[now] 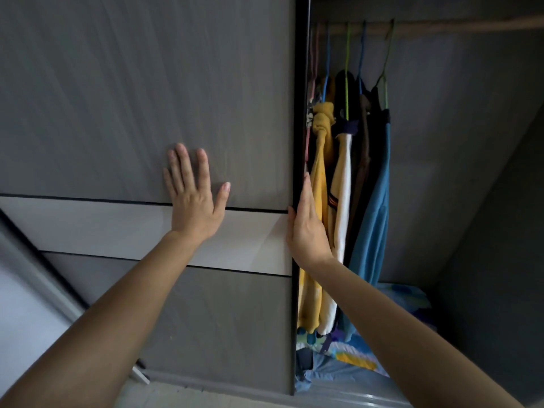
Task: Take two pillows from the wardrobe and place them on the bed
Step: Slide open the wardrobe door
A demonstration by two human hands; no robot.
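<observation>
A grey sliding wardrobe door with a pale band across it fills the left of the view. My left hand lies flat on the door face, fingers spread. My right hand presses against the door's dark right edge, fingers straight, holding nothing. The wardrobe stands partly uncovered on the right. At its bottom lies patterned blue, yellow and white bedding, possibly pillows; their shapes are hard to tell. No bed is in view.
Clothes in yellow, white, brown and blue hang on coloured hangers from a rail inside the wardrobe. The dark inner side wall of the wardrobe is at the right. A pale floor strip shows at the bottom.
</observation>
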